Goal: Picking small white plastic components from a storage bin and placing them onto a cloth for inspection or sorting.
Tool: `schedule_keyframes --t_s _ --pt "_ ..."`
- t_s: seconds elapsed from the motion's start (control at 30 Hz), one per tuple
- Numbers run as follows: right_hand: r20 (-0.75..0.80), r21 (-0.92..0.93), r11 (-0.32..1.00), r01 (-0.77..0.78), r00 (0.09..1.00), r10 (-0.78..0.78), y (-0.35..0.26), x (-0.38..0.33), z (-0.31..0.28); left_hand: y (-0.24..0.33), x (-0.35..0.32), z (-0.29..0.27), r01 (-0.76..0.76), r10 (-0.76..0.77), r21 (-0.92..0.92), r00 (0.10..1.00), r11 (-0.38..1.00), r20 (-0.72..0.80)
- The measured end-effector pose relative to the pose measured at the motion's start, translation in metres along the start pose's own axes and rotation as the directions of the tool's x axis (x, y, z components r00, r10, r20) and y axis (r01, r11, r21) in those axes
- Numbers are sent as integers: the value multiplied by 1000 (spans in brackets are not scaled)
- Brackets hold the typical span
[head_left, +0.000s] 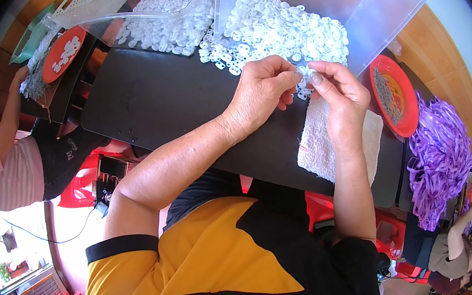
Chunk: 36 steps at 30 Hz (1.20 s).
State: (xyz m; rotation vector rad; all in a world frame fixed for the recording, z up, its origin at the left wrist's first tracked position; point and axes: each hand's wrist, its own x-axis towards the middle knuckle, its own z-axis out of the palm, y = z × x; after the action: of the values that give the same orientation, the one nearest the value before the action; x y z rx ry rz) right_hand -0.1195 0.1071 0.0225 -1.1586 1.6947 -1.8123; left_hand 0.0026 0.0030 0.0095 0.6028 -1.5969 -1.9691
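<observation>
Over the far part of the dark table (155,91), my left hand (256,94) and my right hand (346,102) meet, thumbs and forefingers pinched close together. Between the fingertips is a small white plastic piece (307,74), partly covered by them; I cannot tell whether each hand holds a separate one. Just beyond, many similar white pieces with holes (287,28) are heaped in a clear plastic bin (371,32). Loose white pieces (223,54) are spilled on the table at its front. A folded white towel (318,142) lies below my right wrist.
A red bowl (406,125) with grey bits stands at the right, beside a heap of purple ribbons (438,159). Another clear bin (120,18) of white pieces is at the far left. Further left, a co-worker's hand (21,73) is near a red plate (52,72). Another person (451,253) is at the right.
</observation>
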Motion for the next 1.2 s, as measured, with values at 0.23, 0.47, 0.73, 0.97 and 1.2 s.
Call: schedule_keyframes --t_s 0.23,0.47,0.73,0.97,1.2 --pt "22 21 999 -40 999 39 1 0 -1 -4 -2 2 -34 33 8 998 999 57" --pt "85 101 972 -211 975 203 1 6 -10 -4 -1 3 -25 26 -12 998 1000 63" --pt "92 45 978 -206 975 201 -2 5 -11 -6 -1 4 -45 46 -19 998 999 42" --pt "104 -89 989 -120 986 129 -3 1 -5 -6 -1 2 -40 38 46 998 998 50" --pt "126 -34 986 -165 978 168 4 -2 2 -9 -2 2 -26 27 72 1000 997 -17"
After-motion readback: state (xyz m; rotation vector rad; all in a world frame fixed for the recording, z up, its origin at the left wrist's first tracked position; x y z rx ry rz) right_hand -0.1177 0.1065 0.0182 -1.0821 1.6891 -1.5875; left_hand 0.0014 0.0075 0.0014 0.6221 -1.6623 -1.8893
